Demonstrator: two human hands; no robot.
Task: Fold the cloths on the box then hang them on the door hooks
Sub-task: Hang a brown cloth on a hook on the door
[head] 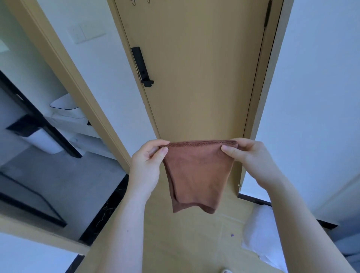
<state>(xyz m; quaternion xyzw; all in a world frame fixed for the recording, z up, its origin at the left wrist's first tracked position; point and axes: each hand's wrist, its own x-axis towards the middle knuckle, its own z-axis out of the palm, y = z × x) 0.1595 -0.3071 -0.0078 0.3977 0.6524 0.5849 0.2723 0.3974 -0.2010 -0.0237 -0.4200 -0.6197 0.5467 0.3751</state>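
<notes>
The person stands facing a closed tan door [194, 68] and holds a folded brown cloth [196, 173] up in front of its lower part. The cloth hangs in the air, clear of the floor, its stitched top edge stretched level between the two hands and its doubled layers tapering down to a loose, slightly uneven bottom hem.

The left hand [148, 165] pinches the cloth's upper left corner, thumb on the near face and fingers curled behind it. The right hand [251, 159] pinches the upper right corner the same way, thumb pressed on the front and fingers wrapped over the top edge. Both forearms reach up from the bottom of the view, bare.

At the very top of the door, two small hooks [134, 2] just show, cut off by the edge of the view, well above the cloth. A black lever handle [142, 67] with its long lock plate sits on the door's left side, and a black strip [267, 14] runs along the upper right edge by the frame.

To the left, an open doorway gives onto a bathroom with a grey floor, a white toilet [66, 109] and black-framed glass. A pale switch plate [85, 33] is on the wall between the two doorways. Low on the right, something white and soft [259, 231] lies on the tan tiled floor [194, 243].
</notes>
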